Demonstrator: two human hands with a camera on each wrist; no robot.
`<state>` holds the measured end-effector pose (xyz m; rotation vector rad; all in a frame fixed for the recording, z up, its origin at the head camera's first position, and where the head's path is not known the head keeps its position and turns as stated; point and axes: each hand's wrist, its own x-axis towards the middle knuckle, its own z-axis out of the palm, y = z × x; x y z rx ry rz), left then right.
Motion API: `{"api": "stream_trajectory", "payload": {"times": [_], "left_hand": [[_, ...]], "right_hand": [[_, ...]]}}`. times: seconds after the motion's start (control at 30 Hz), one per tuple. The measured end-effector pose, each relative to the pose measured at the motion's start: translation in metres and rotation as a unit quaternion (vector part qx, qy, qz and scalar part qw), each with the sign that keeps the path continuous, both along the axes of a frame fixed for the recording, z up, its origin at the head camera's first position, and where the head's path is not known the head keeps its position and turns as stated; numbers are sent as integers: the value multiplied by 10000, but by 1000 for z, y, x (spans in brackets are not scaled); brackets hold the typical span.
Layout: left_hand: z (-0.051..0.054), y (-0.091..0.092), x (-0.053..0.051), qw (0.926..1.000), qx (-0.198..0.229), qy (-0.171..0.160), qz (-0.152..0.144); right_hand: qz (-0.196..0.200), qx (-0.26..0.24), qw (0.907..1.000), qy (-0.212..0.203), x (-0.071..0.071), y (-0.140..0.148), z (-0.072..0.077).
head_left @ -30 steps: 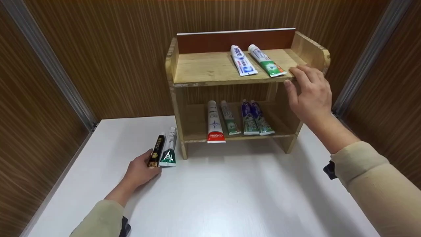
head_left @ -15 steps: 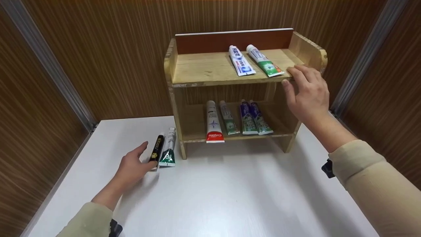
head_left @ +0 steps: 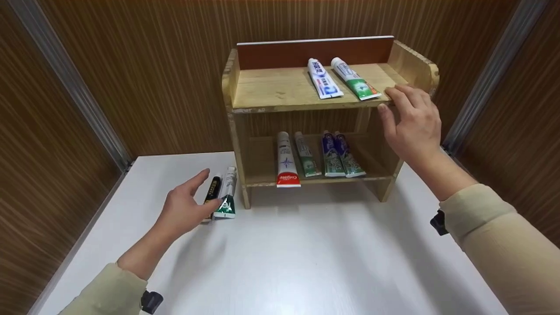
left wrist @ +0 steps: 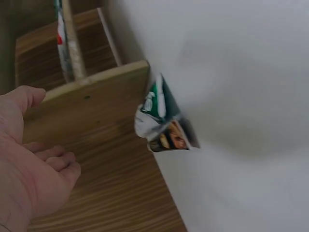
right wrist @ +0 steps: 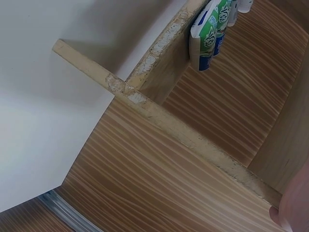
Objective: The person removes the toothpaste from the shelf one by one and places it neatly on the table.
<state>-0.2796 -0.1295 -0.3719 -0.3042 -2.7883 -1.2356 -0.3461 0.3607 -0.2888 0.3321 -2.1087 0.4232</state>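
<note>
Left hand [head_left: 183,210] has come off black tube [head_left: 214,188], fingers apart, so it seems set down beside green-white tube [head_left: 228,187]; right hand [head_left: 413,122] clamps wooden rack [head_left: 271,89].

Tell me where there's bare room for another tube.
Bare: the upper shelf left of the blue-lettered tube; the white tabletop before the rack. Crowded: the lower shelf, four tubes across its middle; beside the left hand, where the black tube and green-ended tube lie.
</note>
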Motion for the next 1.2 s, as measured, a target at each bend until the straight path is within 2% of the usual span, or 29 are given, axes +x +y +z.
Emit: {"api": "stream_trajectory", "payload": {"times": [0.37,0.53,0.67,0.83,0.93,1.1,1.2], "left_hand": [[42,32,16,9975,246,537,-382],[64,53,22,9925,378,927,-695],[84,72,23,9871,502,1194,-937],[107,103,17,9790,640,1524,-1189],[119,124,12,9742,684,1782,-1206],[136,155,-1,9709,756,2075,-925],[145,172,-13,9697,835,2176,-729]], "right_hand": [[-25,1,10000,-21,-1,1,1],[-39,-14,10000,-49,-1,1,0],[-56,-32,9999,-81,0,1,1],[-64,-51,9999,-70,0,2,0],[-57,-68,9999,-75,1,2,0],[-39,-26,10000,-81,1,1,0],[-46,-11,10000,-87,0,0,0]]}}
